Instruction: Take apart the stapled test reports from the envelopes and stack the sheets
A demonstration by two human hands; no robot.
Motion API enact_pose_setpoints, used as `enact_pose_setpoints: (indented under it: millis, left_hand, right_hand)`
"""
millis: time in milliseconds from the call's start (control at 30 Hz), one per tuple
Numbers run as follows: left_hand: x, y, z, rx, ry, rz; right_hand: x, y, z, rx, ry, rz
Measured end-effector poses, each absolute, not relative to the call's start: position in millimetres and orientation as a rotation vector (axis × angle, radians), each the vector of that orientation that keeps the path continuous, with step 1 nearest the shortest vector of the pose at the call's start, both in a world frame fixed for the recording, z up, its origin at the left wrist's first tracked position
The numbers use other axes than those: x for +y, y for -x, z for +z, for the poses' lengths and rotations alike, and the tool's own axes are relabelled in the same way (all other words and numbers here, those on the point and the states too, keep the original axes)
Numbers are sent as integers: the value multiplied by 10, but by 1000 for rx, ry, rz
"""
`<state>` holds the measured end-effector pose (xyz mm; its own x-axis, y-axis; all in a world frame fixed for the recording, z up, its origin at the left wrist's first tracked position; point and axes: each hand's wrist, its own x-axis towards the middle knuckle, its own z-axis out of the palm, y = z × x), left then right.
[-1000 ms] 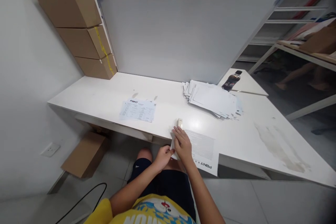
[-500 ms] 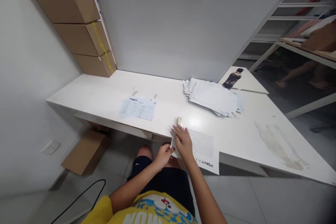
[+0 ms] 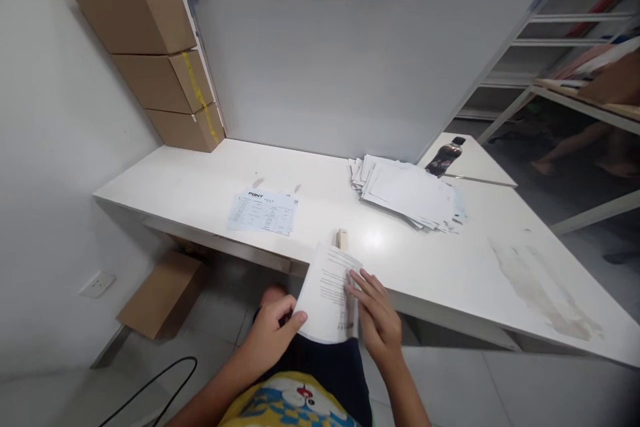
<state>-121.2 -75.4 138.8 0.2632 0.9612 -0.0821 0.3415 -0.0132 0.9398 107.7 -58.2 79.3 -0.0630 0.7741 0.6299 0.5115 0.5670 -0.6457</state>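
Observation:
My left hand pinches the left edge of a printed sheet of paper between thumb and fingers. The sheet is tilted and curved over the table's front edge, above my lap. My right hand is at the sheet's right side, its fingers stretched out and the fingertips touching the print. Whether more than one sheet is held cannot be made out. Just beyond the paper's top edge lies a small beige block-shaped object, partly hidden by the paper; it resembles a small stapler.
Bluish printed forms lie left on the white table. A messy paper stack and a dark drink bottle are back right. A whiteboard stands behind; cardboard boxes rise at left.
The sheet has come off the tabletop toward my body and turned, now tilted and curved. My left hand moved left with its edge; my right hand shifted right and nearer. The view tipped slightly up.

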Motion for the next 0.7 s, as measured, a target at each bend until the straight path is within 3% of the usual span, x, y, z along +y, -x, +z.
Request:
enact_pose_setpoints:
  millis: [133,233,300,600,700]
  left_hand:
    - [-668,1287,1536,1190,-1440,869]
    - [-527,1163,1517,1105,-1080,990]
    - [-447,1091,1498,1023,-874,1035]
    - [-408,1146,1400,879,-651,1083]
    - [-458,1190,1282,929,-668,1087]
  right_hand:
    - [-823,-952,617,-1093,1277,937]
    - [-876,-909,529,-788,1014,1547]
    - [-876,-915,523,-723,873,1732]
    - [-836,-794,502,-648,1048,1658]
    - [-888,-809,508,-611,1122,1467]
